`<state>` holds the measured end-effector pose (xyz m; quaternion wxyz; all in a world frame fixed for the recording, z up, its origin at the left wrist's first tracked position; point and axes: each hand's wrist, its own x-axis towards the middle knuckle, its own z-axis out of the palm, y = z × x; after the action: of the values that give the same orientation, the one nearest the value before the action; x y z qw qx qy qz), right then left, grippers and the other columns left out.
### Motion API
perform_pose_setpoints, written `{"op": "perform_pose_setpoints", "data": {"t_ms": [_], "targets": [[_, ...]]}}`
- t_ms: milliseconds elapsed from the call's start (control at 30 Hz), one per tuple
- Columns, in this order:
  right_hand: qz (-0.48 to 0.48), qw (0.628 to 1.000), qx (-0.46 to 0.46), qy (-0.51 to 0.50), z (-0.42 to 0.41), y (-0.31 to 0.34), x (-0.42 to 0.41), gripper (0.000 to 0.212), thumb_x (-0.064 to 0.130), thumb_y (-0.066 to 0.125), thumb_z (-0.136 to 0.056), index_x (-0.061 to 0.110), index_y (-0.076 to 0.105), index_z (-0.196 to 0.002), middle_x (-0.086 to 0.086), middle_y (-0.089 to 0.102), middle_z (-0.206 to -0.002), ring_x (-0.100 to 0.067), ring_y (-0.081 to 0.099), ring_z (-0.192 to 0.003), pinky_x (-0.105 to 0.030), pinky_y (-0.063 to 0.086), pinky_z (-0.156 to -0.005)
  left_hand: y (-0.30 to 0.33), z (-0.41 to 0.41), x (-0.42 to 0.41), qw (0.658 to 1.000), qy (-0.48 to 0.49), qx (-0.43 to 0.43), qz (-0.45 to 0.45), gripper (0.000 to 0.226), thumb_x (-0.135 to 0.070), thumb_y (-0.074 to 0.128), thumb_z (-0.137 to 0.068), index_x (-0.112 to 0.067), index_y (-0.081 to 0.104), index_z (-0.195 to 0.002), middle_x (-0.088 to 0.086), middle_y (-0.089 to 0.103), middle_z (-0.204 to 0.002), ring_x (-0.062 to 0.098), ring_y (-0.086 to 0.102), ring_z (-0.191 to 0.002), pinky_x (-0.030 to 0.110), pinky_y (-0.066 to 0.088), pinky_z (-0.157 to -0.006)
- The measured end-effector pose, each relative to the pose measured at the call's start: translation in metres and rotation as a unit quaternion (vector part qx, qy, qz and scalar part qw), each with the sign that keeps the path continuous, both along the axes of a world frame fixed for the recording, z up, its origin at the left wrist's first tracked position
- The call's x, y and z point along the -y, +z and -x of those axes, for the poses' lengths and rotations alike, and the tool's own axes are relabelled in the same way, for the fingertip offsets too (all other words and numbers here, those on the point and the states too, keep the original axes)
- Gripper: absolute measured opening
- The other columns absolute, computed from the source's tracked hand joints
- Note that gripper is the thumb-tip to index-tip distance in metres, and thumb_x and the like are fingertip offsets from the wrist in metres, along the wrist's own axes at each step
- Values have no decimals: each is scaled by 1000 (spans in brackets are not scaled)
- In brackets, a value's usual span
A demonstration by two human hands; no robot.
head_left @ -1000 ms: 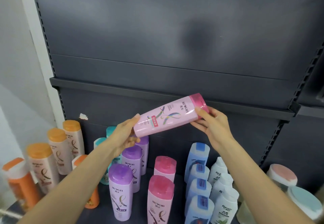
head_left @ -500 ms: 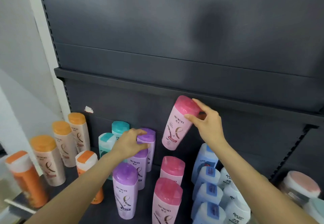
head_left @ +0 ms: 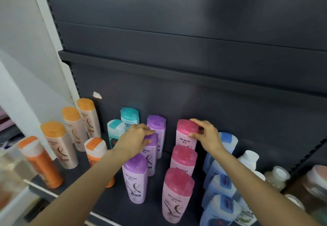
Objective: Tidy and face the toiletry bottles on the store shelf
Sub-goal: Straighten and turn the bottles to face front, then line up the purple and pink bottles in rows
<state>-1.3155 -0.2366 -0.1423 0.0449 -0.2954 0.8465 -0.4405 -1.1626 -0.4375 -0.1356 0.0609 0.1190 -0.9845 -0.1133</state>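
A pink-capped bottle stands upright at the back of the pink row, label facing me. My right hand grips its cap, thumb in front and fingers over the top. Two more pink bottles stand in front of it. My left hand rests on the cap of the middle purple bottle, fingers curled over it. Another purple bottle stands behind and one in front.
Orange-capped bottles fill the left of the dark shelf, teal-capped ones stand at the back, and blue bottles with white ones line the right. An upper shelf lip overhangs. Jars sit far right.
My right hand has swung the pink bottle from lying sideways in the air to upright and set it down at the back of the pink row. My left hand let go and dropped onto the purple bottle.
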Motion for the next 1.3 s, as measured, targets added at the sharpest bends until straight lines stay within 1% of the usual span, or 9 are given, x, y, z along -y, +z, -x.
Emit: {"op": "perform_pose_setpoints", "data": {"t_ms": [200, 433, 567, 667, 800, 867, 967, 1133, 1300], "targets": [[19, 999, 42, -1, 3, -15, 0, 58, 2, 75, -75, 16, 57, -128, -5, 53, -117, -15, 53, -103, -24, 43, -93, 7, 6, -1, 1000, 0, 6, 1, 44, -21, 55, -94, -24, 48, -137, -2, 46, -141, 21, 42, -125, 29, 34, -104], [19, 998, 56, -9, 3, -27, 0, 57, -2, 72, -75, 15, 57, -128, -4, 52, -113, -22, 56, -110, -21, 40, -93, -5, 1, 2, 1000, 3, -8, 2, 44, -26, 50, -96, -28, 44, -139, -5, 44, -142, 17, 37, -127, 29, 32, -108], [-65, 998, 14, -11, 10, -22, -2, 59, 5, 73, -78, 15, 53, -132, -10, 53, -122, -24, 54, -114, -20, 36, -94, -6, 0, 1, 1000, 5, -15, 2, 43, -26, 49, -96, -28, 44, -139, -6, 44, -142, 17, 37, -128, 29, 31, -107], [-106, 994, -36, 4, 11, -11, 0, 59, 15, 74, -79, 12, 52, -133, -9, 52, -127, -23, 51, -119, -20, 34, -97, -4, -2, -1, 1000, 8, -12, -12, 43, -27, 49, -96, -27, 44, -139, -5, 44, -141, 17, 37, -127, 29, 32, -106], [-148, 986, -73, 30, 16, 0, 9, 54, 21, 74, -79, 11, 56, -129, -8, 56, -124, -22, 54, -114, -27, 41, -97, 4, 3, -3, 999, 17, -13, -39, 38, -35, 47, -96, -25, 51, -133, -3, 50, -133, 18, 43, -122, 30, 38, -99], [-172, 981, -78, 31, 17, 2, 13, 50, 21, 73, -81, 11, 58, -128, -7, 57, -123, -21, 54, -113, -30, 43, -96, 9, 16, 0, 998, 19, -18, -50, 37, -33, 48, -96, -22, 54, -130, 0, 52, -132, 20, 47, -119, 31, 40, -99], [-196, 976, -86, 30, 16, 5, 16, 47, 19, 72, -81, 13, 59, -126, -5, 56, -121, -21, 54, -112, -31, 44, -94, 13, 44, 10, 999, 10, 3, -43, 39, -28, 51, -95, -20, 51, -133, 8, 50, -130, 26, 51, -114, 35, 41, -99], [-204, 977, -66, 7, 14, 5, 17, 47, 15, 75, -78, 12, 62, -123, -5, 58, -121, -20, 55, -112, -26, 42, -96, 11, 78, 21, 997, 20, 67, -30, 55, -33, 62, -87, -23, 44, -138, 12, 43, -130, 32, 41, -122, 42, 39, -102], [-210, 976, -59, -14, 12, 6, 21, 47, 13, 76, -76, 13, 63, -121, -4, 59, -120, -21, 56, -112, -27, 41, -98, 11, 90, 31, 996, -27, 80, 4, 65, -28, 76, -75, -22, 49, -133, 11, 44, -122, 31, 44, -116, 39, 42, -98]]}}
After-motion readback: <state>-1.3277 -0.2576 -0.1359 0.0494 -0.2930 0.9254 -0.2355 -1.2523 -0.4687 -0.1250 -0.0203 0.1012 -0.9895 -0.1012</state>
